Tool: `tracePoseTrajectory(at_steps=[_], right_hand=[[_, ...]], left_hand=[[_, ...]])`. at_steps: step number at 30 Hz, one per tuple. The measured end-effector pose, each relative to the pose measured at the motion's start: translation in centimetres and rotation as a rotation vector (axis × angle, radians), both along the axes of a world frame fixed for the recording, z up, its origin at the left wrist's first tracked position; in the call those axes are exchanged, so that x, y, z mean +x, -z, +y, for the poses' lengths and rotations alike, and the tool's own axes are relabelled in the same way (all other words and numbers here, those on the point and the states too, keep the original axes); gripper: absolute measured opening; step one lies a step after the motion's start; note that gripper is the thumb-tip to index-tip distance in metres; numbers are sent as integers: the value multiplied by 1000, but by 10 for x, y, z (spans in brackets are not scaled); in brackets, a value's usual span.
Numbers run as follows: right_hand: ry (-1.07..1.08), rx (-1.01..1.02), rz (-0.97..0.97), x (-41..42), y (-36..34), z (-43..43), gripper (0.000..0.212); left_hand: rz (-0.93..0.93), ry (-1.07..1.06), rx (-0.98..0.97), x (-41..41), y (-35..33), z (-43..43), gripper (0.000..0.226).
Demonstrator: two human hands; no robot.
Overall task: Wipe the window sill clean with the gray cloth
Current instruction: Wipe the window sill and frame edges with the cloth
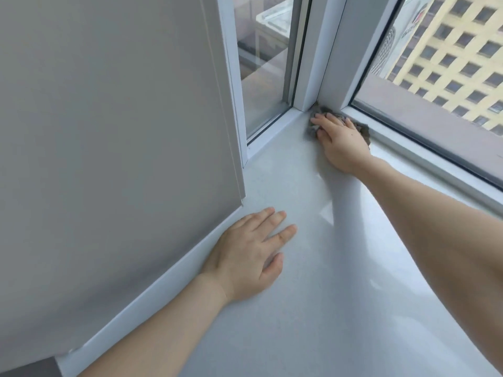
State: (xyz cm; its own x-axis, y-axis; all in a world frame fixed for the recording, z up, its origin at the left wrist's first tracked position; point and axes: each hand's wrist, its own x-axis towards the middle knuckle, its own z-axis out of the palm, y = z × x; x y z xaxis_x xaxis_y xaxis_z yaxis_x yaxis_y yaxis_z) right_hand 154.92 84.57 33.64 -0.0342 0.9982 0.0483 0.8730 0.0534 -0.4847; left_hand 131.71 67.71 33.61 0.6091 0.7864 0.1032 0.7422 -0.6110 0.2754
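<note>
From the head camera, the right hand lies flat on the gray cloth, pressing it onto the window sill right in the corner where the white corner post meets the sill. Its fingers are spread and laid out on top of the cloth, pinning it down, not closed around it; the cloth bunches out beside and beyond the hand, touching the foot of the post. The left hand rests palm down on the sill, well back from the post and just beside the lowered blind, fingers extended and holding nothing.

The wipe seems to be under way, working the far corner. The sill nearer the person looks smooth and glossy, but whether it has been wiped is not clear, so most of the surface may still need passes.
</note>
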Motion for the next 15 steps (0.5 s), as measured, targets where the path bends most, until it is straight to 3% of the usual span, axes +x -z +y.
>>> tracePoseTrajectory(at_steps=[2,3,6,8,10,13,15], right_hand=[[65,74,202,-24,-3,-15,36],[-35,119,246,-39,-5,-27,36],[-568,164,113,-59,9,-42,36],[-738,155,-38,-47,11,-26,36],[-683,166,-115,-27,9,-5,35],[-269,145,-73,-3,3,19,33],[-221,150,-90,-8,2,15,32]], left_hand=[[-23,24,6,7,1,16,43],[-37,37,3,13,2,25,42],[-87,100,4,28,1,49,39],[-103,112,33,28,2,54,38],[-121,106,56,27,3,53,39],[-110,100,36,27,5,51,39],[-107,89,26,28,5,52,40]])
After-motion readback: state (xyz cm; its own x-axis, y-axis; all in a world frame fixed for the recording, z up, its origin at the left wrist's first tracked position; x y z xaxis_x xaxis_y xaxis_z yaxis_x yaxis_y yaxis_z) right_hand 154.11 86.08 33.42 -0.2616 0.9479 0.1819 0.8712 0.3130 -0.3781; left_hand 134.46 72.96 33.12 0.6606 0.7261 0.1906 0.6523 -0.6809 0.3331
